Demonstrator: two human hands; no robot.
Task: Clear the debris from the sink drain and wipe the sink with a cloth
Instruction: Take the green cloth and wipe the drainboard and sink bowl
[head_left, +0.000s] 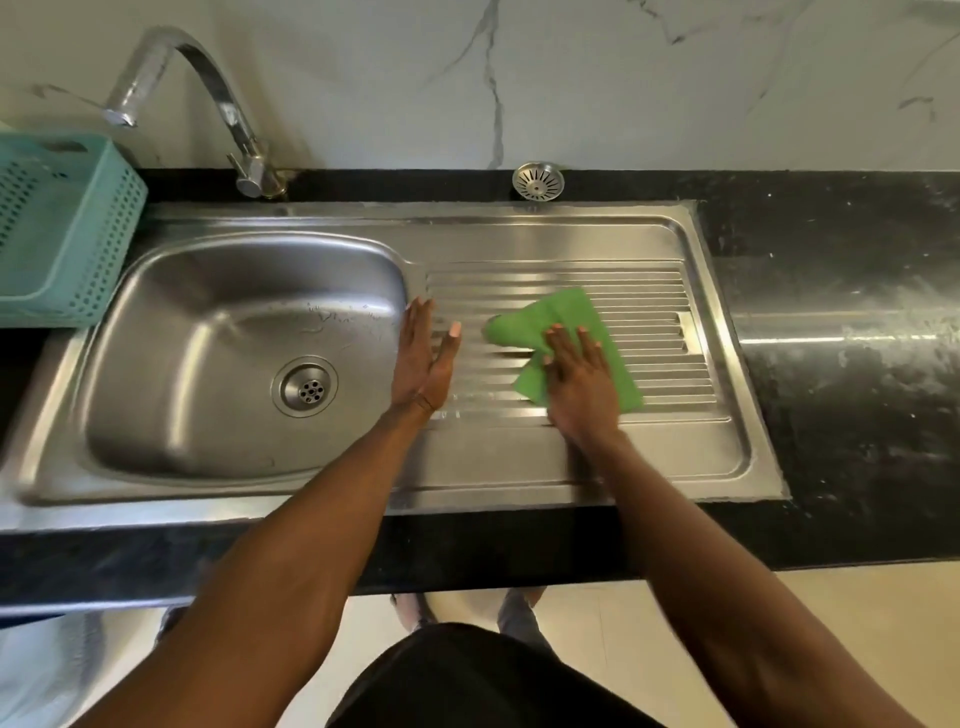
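Observation:
A steel sink (171, 291) has its drain (306, 387) open and bare at the basin's bottom. The round strainer (538, 181) lies on the black counter behind the drainboard (649, 457). A green cloth (556, 317) is spread on the ribbed drainboard, and my right hand (579, 379) presses flat on it, fingers apart. My left hand (423, 358) rests open, palm up and turned on its edge, at the basin's right rim, holding nothing.
A curved chrome faucet (228, 104) stands behind the basin. A teal perforated basket (62, 228) sits on the counter at the left. Black stone counter (841, 332) extends to the right. A marble-look wall is behind.

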